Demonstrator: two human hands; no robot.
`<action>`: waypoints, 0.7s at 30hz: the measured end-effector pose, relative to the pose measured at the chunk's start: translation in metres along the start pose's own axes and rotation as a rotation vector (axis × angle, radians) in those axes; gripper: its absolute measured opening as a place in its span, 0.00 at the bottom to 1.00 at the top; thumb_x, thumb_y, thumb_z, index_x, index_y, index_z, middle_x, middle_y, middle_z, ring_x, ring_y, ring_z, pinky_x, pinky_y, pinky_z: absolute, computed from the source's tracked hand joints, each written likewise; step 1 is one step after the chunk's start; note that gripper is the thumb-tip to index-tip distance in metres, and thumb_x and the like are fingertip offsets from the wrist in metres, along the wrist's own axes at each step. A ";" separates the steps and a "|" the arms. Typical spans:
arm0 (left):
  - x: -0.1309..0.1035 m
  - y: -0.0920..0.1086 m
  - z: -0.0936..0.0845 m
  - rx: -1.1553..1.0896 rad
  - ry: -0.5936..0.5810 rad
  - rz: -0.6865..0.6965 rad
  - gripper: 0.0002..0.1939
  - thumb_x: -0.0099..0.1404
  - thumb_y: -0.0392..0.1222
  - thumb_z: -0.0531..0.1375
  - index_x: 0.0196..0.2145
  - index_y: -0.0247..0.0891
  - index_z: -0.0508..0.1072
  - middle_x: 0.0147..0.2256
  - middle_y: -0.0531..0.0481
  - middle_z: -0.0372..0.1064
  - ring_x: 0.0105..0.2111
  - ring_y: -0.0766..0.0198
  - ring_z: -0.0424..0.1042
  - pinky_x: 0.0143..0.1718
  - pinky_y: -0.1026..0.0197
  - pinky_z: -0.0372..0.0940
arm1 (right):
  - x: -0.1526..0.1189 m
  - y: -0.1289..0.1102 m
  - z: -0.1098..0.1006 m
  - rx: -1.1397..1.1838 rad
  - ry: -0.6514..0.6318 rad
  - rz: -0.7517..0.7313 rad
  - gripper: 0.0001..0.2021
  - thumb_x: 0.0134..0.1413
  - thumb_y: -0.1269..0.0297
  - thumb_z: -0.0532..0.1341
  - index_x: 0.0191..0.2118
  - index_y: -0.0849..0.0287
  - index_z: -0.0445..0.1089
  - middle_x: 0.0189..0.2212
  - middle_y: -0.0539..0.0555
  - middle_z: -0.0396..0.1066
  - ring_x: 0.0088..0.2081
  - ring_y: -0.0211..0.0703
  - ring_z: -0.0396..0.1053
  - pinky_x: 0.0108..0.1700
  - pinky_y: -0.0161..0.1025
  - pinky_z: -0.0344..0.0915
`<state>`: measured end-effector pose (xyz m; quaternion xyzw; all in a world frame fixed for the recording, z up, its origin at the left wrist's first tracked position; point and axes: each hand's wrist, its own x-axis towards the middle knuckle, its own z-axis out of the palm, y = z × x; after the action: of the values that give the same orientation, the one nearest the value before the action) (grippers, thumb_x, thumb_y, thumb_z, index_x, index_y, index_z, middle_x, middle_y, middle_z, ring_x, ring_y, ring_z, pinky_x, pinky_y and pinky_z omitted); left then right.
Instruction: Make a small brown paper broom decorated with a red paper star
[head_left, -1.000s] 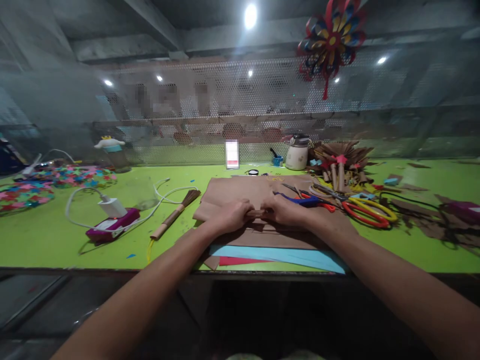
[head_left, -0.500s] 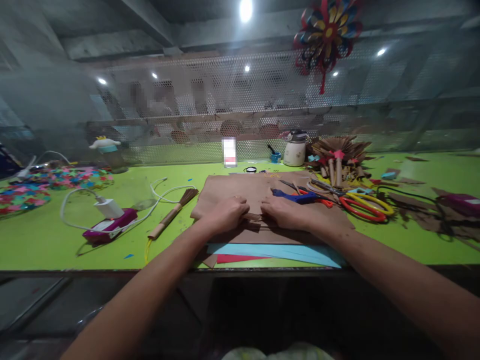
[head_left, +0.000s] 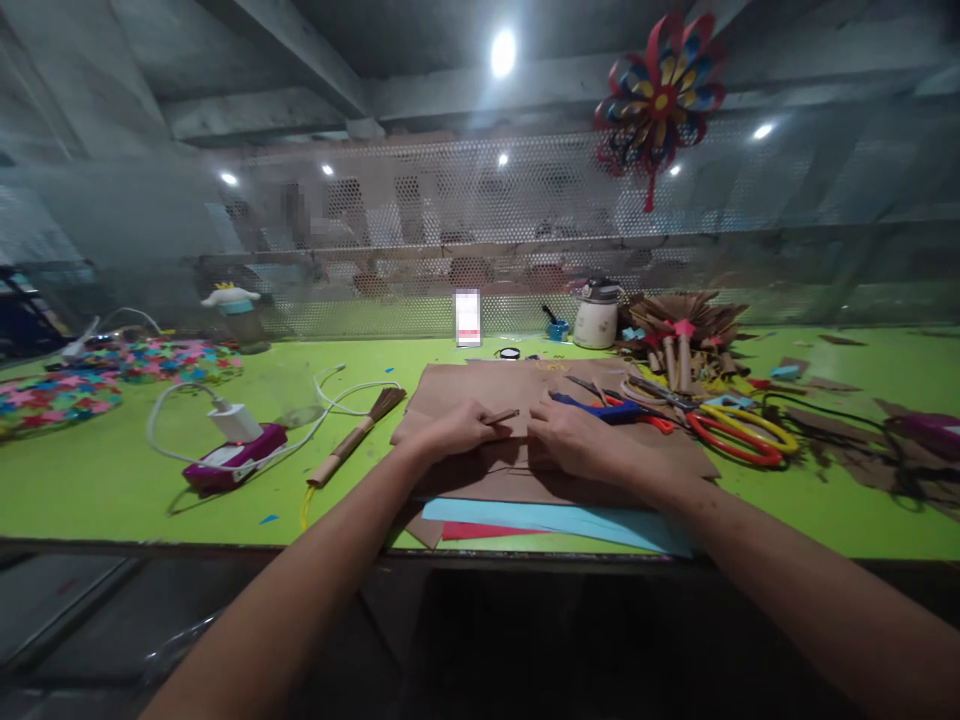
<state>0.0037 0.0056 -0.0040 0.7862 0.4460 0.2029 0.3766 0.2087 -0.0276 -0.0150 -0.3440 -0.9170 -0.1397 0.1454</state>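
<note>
My left hand [head_left: 459,430] is closed in a pinch on a narrow folded strip of brown paper [head_left: 502,416], whose end sticks out to the right. My right hand [head_left: 574,437] is a little to the right, its fingers bent and pressed together; what they hold, if anything, is hidden. Both hands are over large brown paper sheets [head_left: 454,385] near the table's front edge. Light blue paper [head_left: 525,515] and red paper [head_left: 476,530] poke out below the sheets. Blue-handled scissors [head_left: 611,410] lie just beyond my right hand.
Red-handled scissors [head_left: 735,440] and yellow-handled scissors [head_left: 765,420] lie to the right. Behind them are pleated brown paper bundles [head_left: 682,330] and a white jug [head_left: 596,318]. Leftward are a tied paper bundle [head_left: 356,435], a purple power strip [head_left: 236,460] and colourful paper stars [head_left: 60,398].
My hands have moved slightly apart. The brown strip's end now shows lifted in my left hand, clear of my right fingers. The camera view has tilted up a little.
</note>
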 end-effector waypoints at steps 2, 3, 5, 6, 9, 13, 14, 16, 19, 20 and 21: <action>-0.002 0.001 0.001 -0.026 -0.034 -0.052 0.16 0.49 0.50 0.60 0.23 0.31 0.73 0.16 0.55 0.60 0.17 0.72 0.53 0.19 0.66 0.48 | 0.001 -0.001 -0.002 -0.018 0.038 -0.018 0.06 0.52 0.75 0.53 0.32 0.64 0.67 0.32 0.57 0.65 0.32 0.40 0.60 0.36 0.36 0.56; -0.003 0.002 0.001 -0.056 -0.044 -0.065 0.17 0.48 0.50 0.61 0.24 0.31 0.73 0.16 0.55 0.61 0.18 0.71 0.54 0.20 0.66 0.48 | 0.001 -0.002 -0.003 -0.022 0.054 -0.029 0.06 0.53 0.75 0.54 0.31 0.64 0.67 0.32 0.57 0.65 0.33 0.40 0.60 0.36 0.36 0.56; -0.005 0.003 0.002 -0.128 -0.039 -0.072 0.17 0.46 0.50 0.62 0.25 0.31 0.73 0.17 0.54 0.62 0.19 0.70 0.56 0.20 0.66 0.50 | 0.001 -0.004 -0.005 -0.010 0.079 -0.041 0.05 0.53 0.73 0.54 0.31 0.63 0.67 0.32 0.57 0.65 0.32 0.41 0.59 0.36 0.37 0.56; -0.006 0.003 0.002 -0.155 -0.032 -0.072 0.17 0.46 0.49 0.63 0.26 0.30 0.73 0.18 0.53 0.63 0.19 0.70 0.57 0.20 0.66 0.50 | 0.001 -0.005 -0.007 0.006 0.090 -0.039 0.05 0.53 0.72 0.55 0.31 0.63 0.67 0.31 0.57 0.65 0.32 0.41 0.59 0.35 0.37 0.57; -0.008 0.003 0.003 -0.197 -0.031 -0.064 0.16 0.46 0.48 0.63 0.27 0.30 0.74 0.19 0.52 0.65 0.20 0.69 0.59 0.20 0.66 0.52 | 0.001 -0.005 -0.011 0.102 0.117 0.000 0.06 0.53 0.68 0.55 0.30 0.63 0.69 0.31 0.57 0.65 0.32 0.41 0.60 0.35 0.37 0.58; -0.008 0.006 0.006 -0.210 -0.060 -0.022 0.15 0.47 0.48 0.63 0.28 0.31 0.73 0.18 0.52 0.65 0.21 0.69 0.59 0.21 0.66 0.52 | 0.001 -0.003 -0.018 0.376 0.153 0.069 0.08 0.51 0.67 0.57 0.36 0.61 0.71 0.34 0.56 0.67 0.37 0.42 0.63 0.38 0.38 0.59; -0.007 0.007 0.008 -0.207 -0.061 -0.005 0.16 0.48 0.48 0.62 0.28 0.31 0.73 0.18 0.53 0.64 0.21 0.69 0.59 0.21 0.67 0.53 | 0.002 -0.002 -0.019 0.461 0.136 0.094 0.09 0.52 0.66 0.56 0.38 0.61 0.71 0.34 0.56 0.68 0.37 0.42 0.63 0.38 0.37 0.60; -0.006 0.009 0.010 -0.203 -0.060 0.038 0.16 0.50 0.49 0.61 0.27 0.31 0.72 0.18 0.53 0.63 0.20 0.70 0.58 0.21 0.67 0.53 | 0.003 -0.001 -0.021 0.611 0.076 0.148 0.10 0.53 0.64 0.55 0.37 0.60 0.72 0.32 0.54 0.70 0.35 0.40 0.65 0.37 0.35 0.60; -0.006 0.010 0.013 -0.143 -0.065 0.144 0.15 0.53 0.49 0.58 0.24 0.31 0.70 0.17 0.55 0.59 0.19 0.71 0.55 0.21 0.67 0.51 | 0.005 0.002 -0.021 0.743 0.024 0.217 0.09 0.50 0.64 0.56 0.31 0.62 0.73 0.27 0.52 0.72 0.30 0.38 0.65 0.34 0.34 0.59; -0.006 0.011 0.012 -0.098 -0.070 0.188 0.15 0.54 0.48 0.57 0.23 0.31 0.68 0.17 0.55 0.58 0.19 0.72 0.54 0.21 0.67 0.51 | 0.005 0.004 -0.021 0.764 0.019 0.236 0.09 0.49 0.64 0.57 0.29 0.62 0.73 0.26 0.51 0.71 0.30 0.37 0.65 0.33 0.33 0.59; -0.007 0.012 0.012 -0.043 -0.074 0.229 0.15 0.55 0.47 0.56 0.22 0.32 0.68 0.17 0.55 0.57 0.19 0.72 0.54 0.21 0.67 0.50 | 0.005 0.005 -0.020 0.779 0.013 0.254 0.09 0.48 0.64 0.58 0.28 0.63 0.73 0.25 0.51 0.71 0.29 0.37 0.65 0.32 0.33 0.59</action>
<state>0.0145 -0.0096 -0.0018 0.8307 0.3347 0.2248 0.3838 0.2120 -0.0283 0.0062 -0.3728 -0.8506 0.2350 0.2869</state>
